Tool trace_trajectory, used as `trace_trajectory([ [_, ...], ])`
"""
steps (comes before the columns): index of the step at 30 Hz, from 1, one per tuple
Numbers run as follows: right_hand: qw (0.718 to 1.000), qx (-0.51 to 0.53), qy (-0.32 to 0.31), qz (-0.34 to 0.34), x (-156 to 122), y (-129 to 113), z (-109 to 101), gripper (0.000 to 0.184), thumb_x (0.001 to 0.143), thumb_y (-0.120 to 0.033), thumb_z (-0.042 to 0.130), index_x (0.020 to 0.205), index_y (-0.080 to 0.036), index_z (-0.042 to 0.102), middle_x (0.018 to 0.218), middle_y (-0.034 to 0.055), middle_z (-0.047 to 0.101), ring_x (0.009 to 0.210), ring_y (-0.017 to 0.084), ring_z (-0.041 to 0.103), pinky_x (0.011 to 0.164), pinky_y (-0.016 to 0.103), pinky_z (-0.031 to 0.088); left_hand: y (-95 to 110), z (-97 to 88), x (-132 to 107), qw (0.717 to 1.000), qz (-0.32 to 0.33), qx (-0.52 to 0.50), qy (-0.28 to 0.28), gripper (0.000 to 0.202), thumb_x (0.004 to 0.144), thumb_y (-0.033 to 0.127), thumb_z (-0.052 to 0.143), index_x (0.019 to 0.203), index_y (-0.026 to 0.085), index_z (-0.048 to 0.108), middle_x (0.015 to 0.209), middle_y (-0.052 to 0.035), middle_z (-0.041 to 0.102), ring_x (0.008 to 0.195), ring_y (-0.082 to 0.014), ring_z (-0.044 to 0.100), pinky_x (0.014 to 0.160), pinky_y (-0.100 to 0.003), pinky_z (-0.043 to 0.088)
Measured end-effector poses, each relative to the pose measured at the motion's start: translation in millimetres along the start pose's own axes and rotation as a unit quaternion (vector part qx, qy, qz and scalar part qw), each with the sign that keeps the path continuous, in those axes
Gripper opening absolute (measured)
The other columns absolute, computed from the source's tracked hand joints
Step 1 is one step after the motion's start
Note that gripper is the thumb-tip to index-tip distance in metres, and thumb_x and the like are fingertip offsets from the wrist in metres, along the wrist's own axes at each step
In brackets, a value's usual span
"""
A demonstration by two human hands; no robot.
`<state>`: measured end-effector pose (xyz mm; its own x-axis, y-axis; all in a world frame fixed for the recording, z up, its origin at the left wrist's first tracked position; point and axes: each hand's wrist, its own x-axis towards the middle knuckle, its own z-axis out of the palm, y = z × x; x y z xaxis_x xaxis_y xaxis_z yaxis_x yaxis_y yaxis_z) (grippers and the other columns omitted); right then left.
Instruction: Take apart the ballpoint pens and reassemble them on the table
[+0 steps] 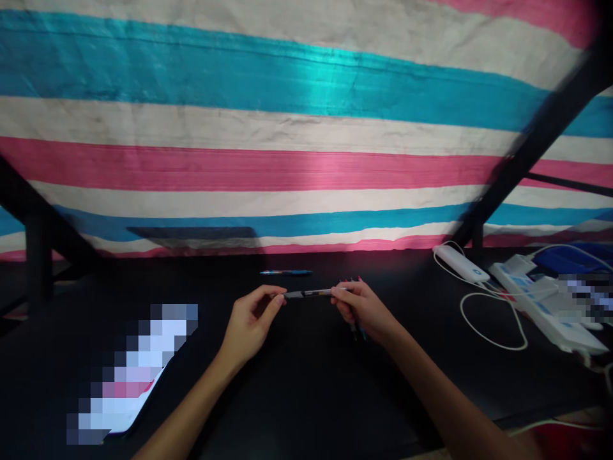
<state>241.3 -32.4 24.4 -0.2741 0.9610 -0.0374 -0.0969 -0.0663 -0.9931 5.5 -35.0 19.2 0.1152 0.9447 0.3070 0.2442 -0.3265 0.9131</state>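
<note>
Both my hands hold one pen (309,293) level above the black table (306,383). My left hand (251,319) pinches the pen's left end, perhaps its cap, between thumb and fingers. My right hand (361,308) grips the right end, and it also clutches a bundle of several other pens (355,331) whose tips stick out above and below the fist. A blue pen (286,272) lies on the table just beyond my hands.
A flat blurred item (129,377) lies at the left of the table. At the right are a white power bank (460,263) with a looping cable (488,326) and a white power strip (541,306). A striped pink, blue and white tarp (287,128) hangs behind.
</note>
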Motion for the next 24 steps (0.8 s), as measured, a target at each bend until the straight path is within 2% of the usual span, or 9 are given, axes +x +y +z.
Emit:
trace_trajectory([
  [3, 0.994, -0.062, 0.037, -0.087, -3.0, -6.1, 1.3, 0.029, 0.082, -0.043, 0.061, 0.075, -0.015, 0.064, 0.050, -0.0055, 0.041, 0.042, 0.007, 0.035, 0.040, 0.021, 0.027, 3.0, -0.9, 2.9, 0.998, -0.034, -0.024, -0.045, 0.029, 0.087, 0.041, 0.051, 0.085, 0.017, 0.067, 0.069, -0.0018, 0.062, 0.062, -0.0138, 0.053, 0.059, -0.024, 0.041],
  [5, 0.989, -0.089, 0.045, -0.107, -4.0, -8.5, 0.6, 0.029, 0.082, -0.044, 0.060, 0.079, -0.015, 0.066, 0.051, -0.0043, 0.043, 0.043, 0.008, 0.038, 0.042, 0.021, 0.029, 4.1, -0.7, 3.5, 0.995, -0.060, -0.046, -0.067, 0.034, 0.088, 0.044, 0.047, 0.080, 0.017, 0.066, 0.066, -0.0014, 0.058, 0.059, -0.0129, 0.049, 0.055, -0.023, 0.037],
  [7, 0.986, -0.112, 0.048, -0.111, -4.5, -9.5, -0.3, 0.030, 0.080, -0.044, 0.061, 0.079, -0.015, 0.067, 0.052, -0.0038, 0.044, 0.044, 0.009, 0.039, 0.042, 0.022, 0.029, 4.1, -0.4, 3.2, 0.990, -0.080, -0.086, -0.078, 0.036, 0.089, 0.046, 0.045, 0.085, 0.017, 0.065, 0.069, -0.0021, 0.058, 0.060, -0.0134, 0.049, 0.054, -0.023, 0.037],
  [10, 0.978, -0.166, 0.033, -0.124, -4.7, -9.1, 0.3, 0.028, 0.080, -0.043, 0.062, 0.076, -0.016, 0.067, 0.054, -0.0027, 0.046, 0.046, 0.009, 0.040, 0.043, 0.022, 0.030, 1.7, -1.0, 2.7, 0.983, -0.091, -0.139, -0.079, 0.042, 0.090, 0.051, 0.040, 0.088, 0.016, 0.064, 0.068, -0.0026, 0.056, 0.060, -0.0141, 0.049, 0.054, -0.024, 0.035],
  [13, 0.963, -0.219, 0.012, -0.155, -5.1, -7.6, 4.0, 0.024, 0.081, -0.039, 0.062, 0.075, -0.017, 0.068, 0.062, 0.0004, 0.055, 0.053, 0.011, 0.046, 0.048, 0.023, 0.033, -2.2, -2.9, 3.5, 0.984, -0.100, -0.134, -0.067, 0.048, 0.089, 0.054, 0.038, 0.074, 0.016, 0.062, 0.060, -0.0006, 0.051, 0.056, -0.0132, 0.045, 0.053, -0.024, 0.033],
  [17, 0.947, -0.262, 0.012, -0.185, -5.1, -6.0, 8.2, 0.018, 0.081, -0.034, 0.062, 0.078, -0.018, 0.070, 0.069, 0.0020, 0.062, 0.060, 0.013, 0.051, 0.054, 0.024, 0.036, -5.0, -6.6, 5.6, 0.990, -0.086, -0.094, -0.061, 0.045, 0.088, 0.051, 0.044, 0.060, 0.017, 0.053, 0.054, 0.0029, 0.040, 0.052, -0.0117, 0.036, 0.052, -0.024, 0.029],
  [20, 0.951, -0.251, 0.024, -0.181, -4.7, -5.5, 7.3, 0.019, 0.080, -0.034, 0.063, 0.073, -0.018, 0.069, 0.065, 0.0009, 0.059, 0.056, 0.012, 0.048, 0.052, 0.024, 0.034, -5.5, -8.2, 6.3, 0.990, -0.071, -0.082, -0.091, 0.042, 0.089, 0.048, 0.044, 0.060, 0.018, 0.050, 0.054, 0.0037, 0.036, 0.053, -0.0116, 0.032, 0.051, -0.024, 0.027],
  [24, 0.976, -0.169, 0.022, -0.134, -4.2, -3.4, 4.3, 0.024, 0.077, -0.038, 0.066, 0.066, -0.016, 0.065, 0.052, -0.0018, 0.051, 0.048, 0.010, 0.044, 0.046, 0.023, 0.031, -5.3, -6.9, 5.1, 0.991, -0.046, -0.057, -0.109, 0.041, 0.090, 0.046, 0.042, 0.060, 0.018, 0.048, 0.056, 0.0030, 0.039, 0.055, -0.0121, 0.034, 0.053, -0.024, 0.027],
])
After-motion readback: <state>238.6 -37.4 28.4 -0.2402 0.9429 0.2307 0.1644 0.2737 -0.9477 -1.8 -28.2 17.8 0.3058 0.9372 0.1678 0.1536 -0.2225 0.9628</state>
